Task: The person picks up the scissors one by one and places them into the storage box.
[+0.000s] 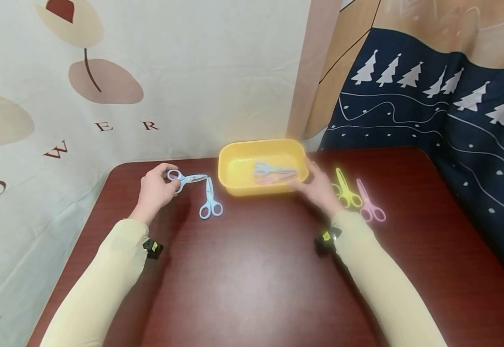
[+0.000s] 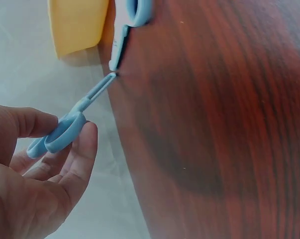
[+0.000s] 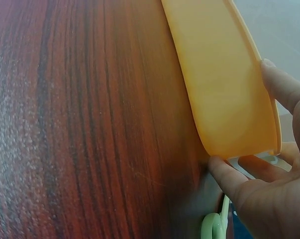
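Observation:
My left hand (image 1: 157, 190) pinches light blue scissors (image 1: 186, 179) by the finger loops, blades pointing right. In the left wrist view the thumb lies on top of the loops, fingers below. Another pair of blue scissors (image 1: 209, 202) lies on the table just to the right, its tip close to the held blades. A yellow plastic basket (image 1: 230, 187) stands at the back, with blue scissors (image 1: 262, 168) and pink scissors (image 1: 278, 177) inside. My right hand (image 1: 319, 188) grips the basket's right end, thumb on its wall and fingers around the corner.
Right of the right hand, yellow-green scissors (image 1: 345, 193) and pink scissors (image 1: 370, 205) lie on the dark red wooden table (image 1: 243, 279). A printed cloth (image 1: 212, 86) hangs behind the table's far edge, with a navy tree-pattern cloth (image 1: 390, 106) at the right.

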`<state>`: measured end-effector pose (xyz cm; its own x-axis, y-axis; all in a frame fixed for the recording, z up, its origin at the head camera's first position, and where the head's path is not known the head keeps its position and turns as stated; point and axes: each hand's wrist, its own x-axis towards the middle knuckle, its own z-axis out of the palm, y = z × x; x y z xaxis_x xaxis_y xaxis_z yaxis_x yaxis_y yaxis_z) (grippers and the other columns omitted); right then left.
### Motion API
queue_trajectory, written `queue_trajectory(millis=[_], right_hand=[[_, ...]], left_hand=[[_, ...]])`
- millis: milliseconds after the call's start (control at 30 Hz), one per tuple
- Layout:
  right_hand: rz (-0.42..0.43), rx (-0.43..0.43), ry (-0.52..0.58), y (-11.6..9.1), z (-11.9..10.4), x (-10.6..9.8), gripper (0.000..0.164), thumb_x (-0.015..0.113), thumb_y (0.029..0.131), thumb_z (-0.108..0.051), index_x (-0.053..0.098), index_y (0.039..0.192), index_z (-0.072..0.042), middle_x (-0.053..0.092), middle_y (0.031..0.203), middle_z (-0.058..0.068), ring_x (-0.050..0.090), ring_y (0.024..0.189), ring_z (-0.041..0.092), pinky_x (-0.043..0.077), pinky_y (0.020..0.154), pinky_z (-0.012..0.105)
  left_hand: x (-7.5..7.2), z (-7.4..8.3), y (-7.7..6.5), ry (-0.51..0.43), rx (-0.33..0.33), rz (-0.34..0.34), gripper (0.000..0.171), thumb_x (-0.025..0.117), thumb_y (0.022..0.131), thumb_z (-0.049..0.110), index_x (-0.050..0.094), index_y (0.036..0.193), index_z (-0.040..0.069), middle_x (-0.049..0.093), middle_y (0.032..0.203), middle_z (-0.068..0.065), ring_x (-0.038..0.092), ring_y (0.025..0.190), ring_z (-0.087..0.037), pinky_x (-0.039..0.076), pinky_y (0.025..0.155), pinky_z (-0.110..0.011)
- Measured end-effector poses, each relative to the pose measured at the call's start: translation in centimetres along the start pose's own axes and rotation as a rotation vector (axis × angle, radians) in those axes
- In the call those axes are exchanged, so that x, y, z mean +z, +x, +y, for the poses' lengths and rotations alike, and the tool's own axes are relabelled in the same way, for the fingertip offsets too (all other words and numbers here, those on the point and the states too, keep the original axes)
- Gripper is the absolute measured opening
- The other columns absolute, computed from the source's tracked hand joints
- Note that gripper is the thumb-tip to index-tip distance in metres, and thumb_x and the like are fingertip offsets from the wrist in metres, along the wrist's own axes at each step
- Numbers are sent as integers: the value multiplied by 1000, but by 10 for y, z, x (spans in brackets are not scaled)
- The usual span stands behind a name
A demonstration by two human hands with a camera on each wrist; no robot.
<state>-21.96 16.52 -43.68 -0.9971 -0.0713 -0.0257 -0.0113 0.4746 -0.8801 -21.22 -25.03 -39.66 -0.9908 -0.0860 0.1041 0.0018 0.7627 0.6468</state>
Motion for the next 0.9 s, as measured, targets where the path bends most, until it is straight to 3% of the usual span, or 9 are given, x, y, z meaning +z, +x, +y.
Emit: queue_trajectory(millis=[267,733,900], right_hand=[[-2,-9,11,0,1,0,96,83,87,-42,27,164,-36,35,166,0,34,152,26,29,122,52],[-9,1,32,0,1,0,96,83,87,-38,26,164,-36,34,167,-2,32,152,25,28,122,52],[-7,10,14,1,1,0,96,82,88,-40,24,164,-34,30,168,-3,29,154,25,27,123,51]], left_hand=[[-6,7,-1,-44,-23,-26,36,58,96,4,61,132,-1,70,107,-24,67,74,-22,53,58,-17],[-10,21,0,-43,-12,15,35,58,97,6,62,131,0,72,112,-24,67,83,-29,50,59,-14],[-12,26,0,-16,8,35,33,58,98,10,63,130,2,73,112,-22,66,88,-31,48,63,-19]])
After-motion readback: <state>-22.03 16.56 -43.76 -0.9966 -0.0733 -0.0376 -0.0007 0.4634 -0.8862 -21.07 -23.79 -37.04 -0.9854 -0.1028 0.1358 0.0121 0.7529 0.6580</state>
